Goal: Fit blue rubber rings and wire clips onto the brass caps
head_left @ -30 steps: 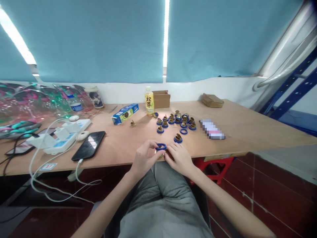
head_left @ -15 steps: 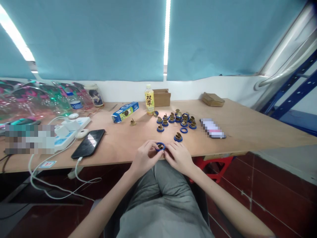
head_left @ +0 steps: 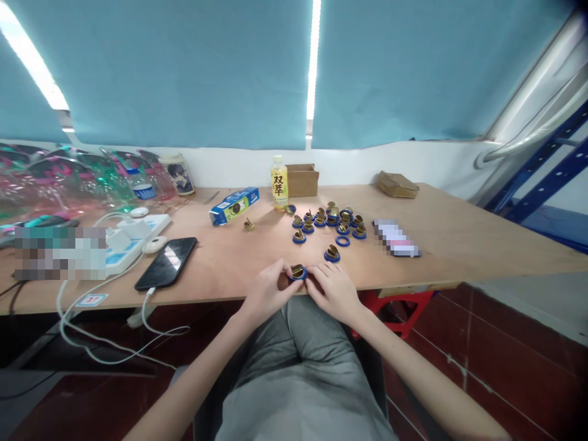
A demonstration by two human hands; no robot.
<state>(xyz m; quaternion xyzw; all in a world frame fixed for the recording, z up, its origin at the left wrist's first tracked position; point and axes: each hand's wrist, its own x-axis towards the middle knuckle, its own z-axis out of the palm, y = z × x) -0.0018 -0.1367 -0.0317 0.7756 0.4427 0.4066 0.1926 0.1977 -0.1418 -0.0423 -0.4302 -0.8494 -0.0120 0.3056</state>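
My left hand (head_left: 267,289) and my right hand (head_left: 334,290) meet at the near edge of the wooden table (head_left: 459,245). Between their fingertips they hold one small piece (head_left: 297,271), a brass part seated in a blue ring. Just beyond my right hand lies another brass part in a blue ring (head_left: 331,253). Farther back is a cluster of several such pieces (head_left: 328,222), with a loose blue ring (head_left: 342,241) and a lone brass part (head_left: 248,225) to the left.
A black phone (head_left: 166,262) on a white cable lies at the left, beside a white power strip (head_left: 133,236). A yellow drink bottle (head_left: 278,183), a blue carton (head_left: 234,206) and two cardboard boxes (head_left: 397,184) stand at the back. A red stool (head_left: 404,303) is under the table.
The blue ring in my hands first showed open from above; now the brass part sits inside it. Both hands stayed at the table edge.
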